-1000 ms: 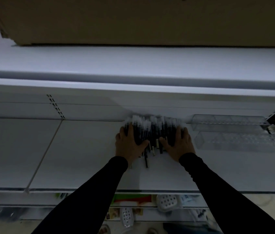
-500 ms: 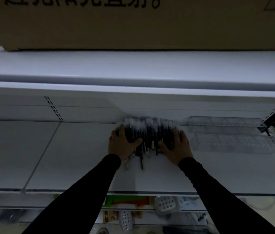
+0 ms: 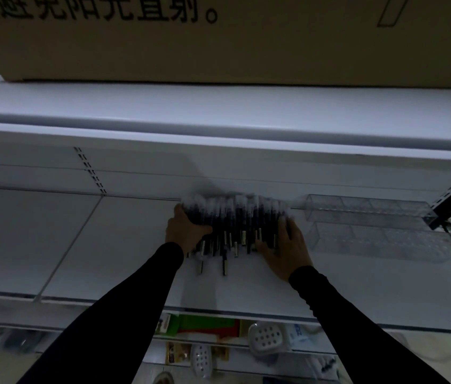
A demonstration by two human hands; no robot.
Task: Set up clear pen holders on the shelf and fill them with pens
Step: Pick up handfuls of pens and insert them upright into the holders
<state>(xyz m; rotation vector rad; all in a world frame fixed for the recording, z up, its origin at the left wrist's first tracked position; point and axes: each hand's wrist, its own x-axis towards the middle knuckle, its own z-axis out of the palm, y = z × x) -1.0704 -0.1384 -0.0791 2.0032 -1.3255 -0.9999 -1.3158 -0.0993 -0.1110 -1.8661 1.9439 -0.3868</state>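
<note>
Here, both hands bracket a loose row of dark pens (image 3: 235, 223) lying on the white shelf (image 3: 108, 245). The left hand (image 3: 184, 231) sits at the row's left end, fingers curled over the outermost pens and thumb stretched under them toward the right. The right hand (image 3: 285, 248) lies at the row's right end, fingers extended and palm down, pressing against the pens there. Between the hands the pens lie roughly parallel, caps pointing away from the person, a few tails sticking out nearer than the rest. Just beyond the right hand, farther to the right, two clear pen holders (image 3: 368, 214) lie side by side on the shelf, apart from the pens. Above the hands, a cardboard box (image 3: 218, 45) rests on the upper shelf. Below the hands, soap dishes (image 3: 266, 338) show on a lower level.
</note>
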